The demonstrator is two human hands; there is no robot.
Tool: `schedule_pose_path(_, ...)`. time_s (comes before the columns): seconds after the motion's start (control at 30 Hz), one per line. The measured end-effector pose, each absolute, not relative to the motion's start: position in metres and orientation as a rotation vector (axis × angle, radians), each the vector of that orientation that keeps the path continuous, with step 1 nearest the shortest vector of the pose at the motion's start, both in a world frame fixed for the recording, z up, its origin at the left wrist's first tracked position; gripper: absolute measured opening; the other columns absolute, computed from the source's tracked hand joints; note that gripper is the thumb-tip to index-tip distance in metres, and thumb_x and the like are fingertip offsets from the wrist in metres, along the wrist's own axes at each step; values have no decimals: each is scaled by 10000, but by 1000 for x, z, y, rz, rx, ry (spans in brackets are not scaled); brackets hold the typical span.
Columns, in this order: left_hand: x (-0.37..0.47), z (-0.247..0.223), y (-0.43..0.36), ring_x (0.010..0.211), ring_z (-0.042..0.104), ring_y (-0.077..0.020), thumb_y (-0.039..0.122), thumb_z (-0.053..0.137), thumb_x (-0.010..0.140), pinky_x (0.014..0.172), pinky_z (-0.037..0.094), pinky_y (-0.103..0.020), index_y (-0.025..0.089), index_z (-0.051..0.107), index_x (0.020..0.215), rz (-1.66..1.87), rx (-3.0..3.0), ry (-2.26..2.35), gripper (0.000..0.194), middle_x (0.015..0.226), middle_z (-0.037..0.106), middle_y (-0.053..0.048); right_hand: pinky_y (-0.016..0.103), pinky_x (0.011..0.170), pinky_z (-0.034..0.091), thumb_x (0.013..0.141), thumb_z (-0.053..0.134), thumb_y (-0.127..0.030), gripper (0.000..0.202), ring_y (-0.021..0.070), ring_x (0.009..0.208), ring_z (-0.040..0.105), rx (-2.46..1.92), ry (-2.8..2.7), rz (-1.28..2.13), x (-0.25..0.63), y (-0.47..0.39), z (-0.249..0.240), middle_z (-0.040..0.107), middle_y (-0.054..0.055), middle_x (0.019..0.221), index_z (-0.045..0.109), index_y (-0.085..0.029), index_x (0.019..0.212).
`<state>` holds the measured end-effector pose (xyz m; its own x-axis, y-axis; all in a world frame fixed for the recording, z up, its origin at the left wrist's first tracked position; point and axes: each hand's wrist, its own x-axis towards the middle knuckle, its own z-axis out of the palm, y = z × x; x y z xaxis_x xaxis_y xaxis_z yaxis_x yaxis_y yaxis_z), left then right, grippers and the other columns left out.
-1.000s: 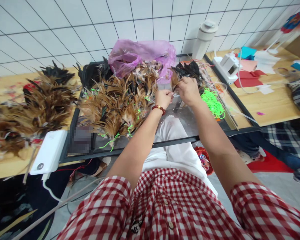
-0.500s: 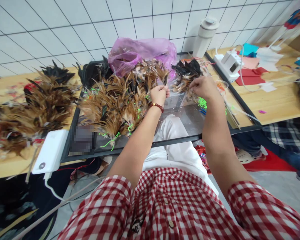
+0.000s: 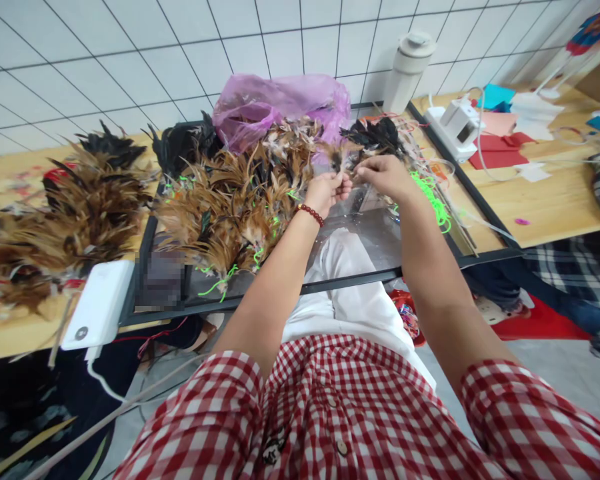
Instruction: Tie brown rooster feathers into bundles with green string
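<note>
Over the middle of the tray, my left hand (image 3: 327, 193) is closed in a pinch on a small bunch of brown feathers (image 3: 338, 157) that stands up from its fingertips. Close beside it on the right is my right hand (image 3: 387, 177), its thumb and fingers pressed together near the base of the bunch; what they hold is too small to make out. Left of my hands lies a big pile of brown feathers (image 3: 235, 207), some tied with bright green string. Black feathers (image 3: 377, 137) lie just behind my right hand. A tangle of green string (image 3: 433, 200) shows beside my right wrist.
The black-rimmed tray (image 3: 350, 280) spans my lap and the table. A purple plastic bag (image 3: 280, 100) and a white bottle (image 3: 407, 73) stand at the back. More feathers (image 3: 80, 220) and a white power bank (image 3: 97, 303) are left; a power strip (image 3: 450, 137) is right.
My right hand has moved left from the black feathers to beside my left hand. The feather bunch in my left hand now stands more upright, and more green string is uncovered.
</note>
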<state>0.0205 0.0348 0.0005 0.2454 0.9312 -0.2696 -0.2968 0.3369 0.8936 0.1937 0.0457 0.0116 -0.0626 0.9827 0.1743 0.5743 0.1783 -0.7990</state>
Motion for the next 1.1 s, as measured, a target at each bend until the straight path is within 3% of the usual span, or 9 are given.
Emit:
schedule_pose_path(0.1, 21, 2, 32, 555, 608, -54, 132, 537, 1020, 673, 501, -201, 139, 618, 734, 850, 894, 914, 298, 648, 664, 2, 299, 665, 451, 833, 805, -432, 337, 119, 592, 503, -1336, -1558, 1050, 181, 41, 14, 580, -20, 596, 655, -201, 638)
schedule_pose_path(0.23, 20, 1, 31, 568, 649, -79, 157, 578, 1003, 719, 544, -240, 122, 670, 740, 715, 937, 870, 281, 686, 715, -40, 288, 594, 460, 653, 941, -500, 496, 114, 548, 517, -1197, -1377, 1370, 176, 40, 13, 574, -22, 561, 550, -209, 561)
schedule_pose_path(0.4, 19, -4, 32, 723, 733, -103, 271, 663, 980, 824, 586, -263, 131, 736, 886, 766, 924, 795, 184, 853, 794, -75, 281, 557, 455, 563, 982, -436, 525, 116, 553, 524, -1202, -1265, 1338, 182, 47, 6, 578, -14, 561, 510, -209, 536)
schedule_pose_path(0.5, 21, -8, 35, 724, 721, -88, 280, 737, 934, 869, 576, -260, 130, 724, 881, 786, 903, 818, 159, 850, 785, -56, 283, 550, 456, 586, 958, -523, 543, 115, 559, 509, -1180, -1341, 1324, 185, 51, 0, 552, -16, 577, 513, -212, 569)
schedule_pose_path(0.57, 22, -12, 38, 738, 715, -80, 226, 735, 926, 915, 564, -264, 138, 716, 877, 863, 843, 830, 102, 835, 773, -30, 301, 604, 504, 611, 930, -597, 510, 134, 629, 556, -1122, -1449, 1239, 187, 55, -5, 587, -9, 669, 605, -214, 698)
schedule_pose_path(0.63, 23, -14, 42, 788, 719, -82, 186, 695, 941, 963, 552, -269, 154, 715, 892, 966, 763, 832, 63, 834, 767, -8, 337, 715, 560, 611, 928, -618, 583, 171, 778, 623, -1074, -1615, 1014, 188, 59, -8, 651, 9, 856, 699, -229, 980)
schedule_pose_path(0.77, 23, -15, 45, 881, 728, -111, 202, 688, 941, 984, 552, -286, 173, 726, 899, 1030, 679, 851, 64, 857, 770, -7, 479, 969, 572, 692, 888, -596, 877, 291, 1127, 629, -1080, -1942, 435, 186, 62, -13, 636, 94, 1255, 577, -267, 1443)
schedule_pose_path(0.97, 23, -6, 41, 962, 746, -156, 337, 776, 902, 907, 580, -285, 191, 748, 1034, 1076, 633, 870, 198, 903, 780, -27, 546, 1015, 542, 882, 714, -556, 698, 336, 1179, 618, -1163, -1970, 70, 179, 56, -12, 625, 131, 1295, 554, -257, 1492)
schedule_pose_path(1.1, 22, -2, 43, 804, 717, -83, 337, 750, 931, 769, 547, -184, 182, 741, 994, 1236, 596, 942, 167, 794, 724, 3, 477, 944, 555, 925, 658, -411, 366, 292, 1043, 674, -1286, -1934, 89, 192, 61, -14, 710, 113, 1140, 756, -229, 1227)
